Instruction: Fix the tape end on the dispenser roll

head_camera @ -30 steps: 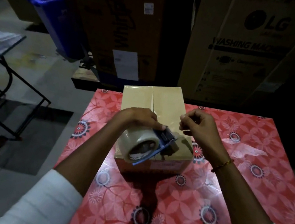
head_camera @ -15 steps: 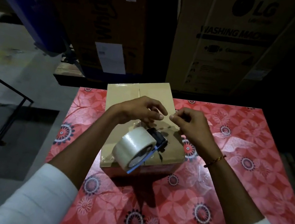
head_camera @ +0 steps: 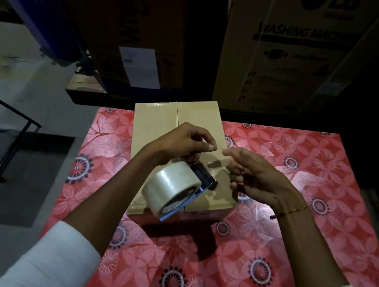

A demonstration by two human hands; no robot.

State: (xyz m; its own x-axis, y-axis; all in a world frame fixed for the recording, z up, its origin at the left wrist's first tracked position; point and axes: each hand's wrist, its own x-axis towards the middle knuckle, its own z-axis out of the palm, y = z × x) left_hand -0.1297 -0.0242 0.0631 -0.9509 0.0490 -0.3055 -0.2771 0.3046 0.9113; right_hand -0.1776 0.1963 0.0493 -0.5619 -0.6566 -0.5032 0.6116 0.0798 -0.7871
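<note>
Head view, centre of the frame: the left hand (head_camera: 178,145) curls round the handle of a tape dispenser (head_camera: 179,191), holding it over the near end of a cardboard box (head_camera: 158,125) that sits on the red flowered table (head_camera: 293,236). The right hand (head_camera: 260,177) hovers just right of it, fingers loosely bent and holding nothing I can make out; any clear strip between the two hands is too faint to tell. The roll looks light and stiff, its wound face slick, so the handle is the sure grip, away from the cutter edge. The box seems light and rigid. Large cartons (head_camera: 299,49) fill the upper frame.
</note>
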